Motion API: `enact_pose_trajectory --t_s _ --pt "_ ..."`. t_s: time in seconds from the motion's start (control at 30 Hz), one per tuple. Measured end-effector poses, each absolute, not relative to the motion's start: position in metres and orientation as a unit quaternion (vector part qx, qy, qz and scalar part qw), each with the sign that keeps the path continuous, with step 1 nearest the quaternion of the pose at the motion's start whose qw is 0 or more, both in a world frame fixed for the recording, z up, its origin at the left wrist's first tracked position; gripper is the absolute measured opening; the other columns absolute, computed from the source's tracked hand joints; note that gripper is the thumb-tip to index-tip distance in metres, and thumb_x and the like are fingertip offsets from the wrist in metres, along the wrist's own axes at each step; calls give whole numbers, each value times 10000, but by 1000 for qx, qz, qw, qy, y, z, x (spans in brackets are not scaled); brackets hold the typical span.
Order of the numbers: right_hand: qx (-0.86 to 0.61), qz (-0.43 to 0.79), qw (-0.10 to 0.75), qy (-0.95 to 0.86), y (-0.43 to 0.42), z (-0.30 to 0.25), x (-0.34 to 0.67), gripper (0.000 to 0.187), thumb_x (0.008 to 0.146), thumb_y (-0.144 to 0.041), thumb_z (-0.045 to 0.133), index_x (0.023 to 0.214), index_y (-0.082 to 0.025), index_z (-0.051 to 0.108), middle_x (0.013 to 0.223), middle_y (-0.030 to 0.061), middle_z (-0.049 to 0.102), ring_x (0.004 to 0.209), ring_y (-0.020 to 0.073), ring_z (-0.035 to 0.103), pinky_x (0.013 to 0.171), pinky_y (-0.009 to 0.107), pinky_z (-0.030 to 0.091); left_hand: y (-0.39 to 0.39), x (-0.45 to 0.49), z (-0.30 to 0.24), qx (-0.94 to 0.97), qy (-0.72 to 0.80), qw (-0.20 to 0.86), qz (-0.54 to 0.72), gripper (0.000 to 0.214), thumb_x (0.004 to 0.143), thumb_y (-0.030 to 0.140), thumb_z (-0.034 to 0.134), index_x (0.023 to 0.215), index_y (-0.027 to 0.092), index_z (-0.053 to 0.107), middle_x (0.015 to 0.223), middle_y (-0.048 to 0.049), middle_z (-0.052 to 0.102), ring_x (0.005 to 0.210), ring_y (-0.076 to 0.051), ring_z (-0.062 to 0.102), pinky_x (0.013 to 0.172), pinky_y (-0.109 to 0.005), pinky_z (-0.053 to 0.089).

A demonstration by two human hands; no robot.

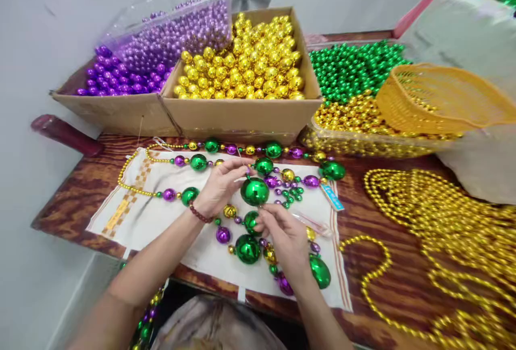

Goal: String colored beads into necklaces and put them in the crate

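Note:
A large shiny green bead (255,191) hangs between my two hands over a white cloth (157,215). My left hand (220,184) pinches something thin at the bead's upper left, fingers closed. My right hand (284,234) is closed just below the bead, pinching at its lower side; what it grips is too small to make out. A strand of green, purple and gold beads (226,151) loops across the cloth around both hands, and more big beads (247,248) lie under my right hand.
Cardboard boxes of purple beads (121,78) and gold beads (242,70) stand at the back. Green beads (355,68) and small gold beads (355,116) fill a clear tray. An orange basket (439,97) rests at right. Gold bead strands (443,221) cover the wooden table (72,194).

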State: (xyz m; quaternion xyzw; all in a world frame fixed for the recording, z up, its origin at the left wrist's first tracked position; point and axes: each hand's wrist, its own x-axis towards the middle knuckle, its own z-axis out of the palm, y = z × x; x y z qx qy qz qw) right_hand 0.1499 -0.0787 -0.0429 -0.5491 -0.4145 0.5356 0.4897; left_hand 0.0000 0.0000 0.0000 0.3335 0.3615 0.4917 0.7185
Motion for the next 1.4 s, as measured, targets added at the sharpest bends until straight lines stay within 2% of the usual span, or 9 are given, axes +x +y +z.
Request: enact_pose_trajectory --t_s 0.13,0.33,0.47,0.6,0.73,0.9,1.17,1.3,1.4 --pt "-547 549 486 -404 -71 -44 137 262 812 -427 649 787 -167 669 637 31 679 519 127 631 452 185 469 -2 29 -7 278 371 678 570 321 800 449 747 909 154 681 784 -17 663 750 -132 657 680 -229 505" --pt "-547 540 462 -443 -58 -39 162 323 805 -469 684 911 -166 721 810 59 734 539 139 653 447 211 483 10 37 -10 427 414 605 529 206 830 347 637 800 148 679 641 4 625 613 -116 592 624 -231 455" --pt "-553 447 560 -425 -41 -25 184 299 801 -421 729 971 -176 751 789 29 721 490 101 589 456 212 474 8 35 -6 665 385 529 360 230 872 282 556 739 149 688 653 13 613 625 -100 527 622 -221 390" --pt "-513 402 653 -386 -26 -16 191 144 765 -294 780 786 -156 744 674 0 666 458 67 533 452 188 430 7 37 1 761 377 453 272 241 884 274 531 745 165 695 673 26 619 627 -95 506 612 -223 346" --pt "-452 384 763 -258 -19 -13 198 241 766 -365 780 730 -169 645 714 2 677 408 67 528 382 186 380 18 34 13 806 363 416 214 222 865 274 545 776 174 722 673 21 638 638 -101 519 611 -228 333" --pt "-430 474 698 -321 -26 -12 190 265 723 -327 836 855 -153 684 778 23 709 532 94 625 427 171 454 36 34 41 832 302 434 167 266 878 275 515 746 156 712 639 20 597 607 -91 486 598 -224 326" --pt "-378 463 731 -330 -31 5 201 329 849 -491 728 883 -218 547 685 -20 717 463 122 646 412 185 507 41 39 62 840 250 466 123 257 883 283 538 778 124 711 639 19 579 597 -82 454 600 -214 338" --pt "-392 500 698 -331 -36 3 205 335 759 -416 829 889 -188 621 795 6 727 587 115 690 450 166 530 44 36 46 869 263 406 108 284 916 323 529 843 138 731 678 6 637 610 -93 499 611 -222 345" --pt "-397 512 689 -325 -39 -2 208 337 783 -458 802 852 -196 600 695 -23 675 517 106 633 441 189 522 44 29 29 896 273 339 91 297 950 352 514 897 159 734 766 -15 694 656 -114 563 641 -238 365"
